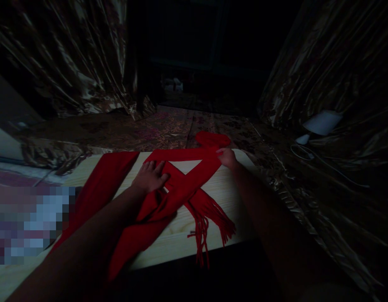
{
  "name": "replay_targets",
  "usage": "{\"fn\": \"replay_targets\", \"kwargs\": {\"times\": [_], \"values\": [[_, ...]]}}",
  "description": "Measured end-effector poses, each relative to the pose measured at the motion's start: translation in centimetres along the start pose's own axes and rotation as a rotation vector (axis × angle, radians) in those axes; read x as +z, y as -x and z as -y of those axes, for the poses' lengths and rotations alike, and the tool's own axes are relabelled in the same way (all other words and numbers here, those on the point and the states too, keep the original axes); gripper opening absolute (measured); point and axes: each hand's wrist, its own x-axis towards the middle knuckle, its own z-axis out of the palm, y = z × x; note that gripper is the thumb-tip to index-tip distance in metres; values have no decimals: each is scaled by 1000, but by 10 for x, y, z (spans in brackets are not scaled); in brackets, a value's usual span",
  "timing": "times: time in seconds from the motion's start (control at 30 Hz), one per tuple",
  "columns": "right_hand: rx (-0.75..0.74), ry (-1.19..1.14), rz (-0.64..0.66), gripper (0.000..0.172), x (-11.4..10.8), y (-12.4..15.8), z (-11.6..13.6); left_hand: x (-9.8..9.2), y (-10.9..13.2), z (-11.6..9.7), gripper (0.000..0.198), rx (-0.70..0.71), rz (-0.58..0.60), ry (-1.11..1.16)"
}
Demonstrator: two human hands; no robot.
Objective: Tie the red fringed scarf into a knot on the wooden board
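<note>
A red scarf [194, 184] with fringed ends lies in crossing bands over a pale wooden table [168, 247]. My left hand [150, 176] rests on one of its folds, fingers spread and flat. At the table's far right corner my right hand [227, 157] pinches the scarf where two bands meet. Fringe [212, 218] spreads towards the near edge, some strands hanging over it. Another red band [102, 180] runs down the left side of the table, partly hidden behind my left forearm. A bunched red part [213, 138] lies just past the far edge.
Behind the table is a surface with dark patterned cloth [168, 121]. Shiny curtains [87, 63] hang at left and right. A small white lamp [322, 122] with a cord stands at the right. The room is dim.
</note>
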Motion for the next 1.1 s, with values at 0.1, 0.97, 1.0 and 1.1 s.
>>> {"fn": "replay_targets", "kwargs": {"times": [0.1, 0.97, 1.0, 1.1], "values": [[-142, 264, -4, 43, -4, 14, 9, 1, -1, 2, 75, 8, 3, -3], [-823, 319, 400, 14, -17, 242, 100, -67, 89, -9, 55, 335, 221, 723], [-822, 325, 400, 15, -18, 244, 101, -70, 99, -9, 55, 334, 227, 674], [-824, 344, 396, 17, -18, 245, 103, -74, 123, -5, 54, 298, 240, 504]]}}
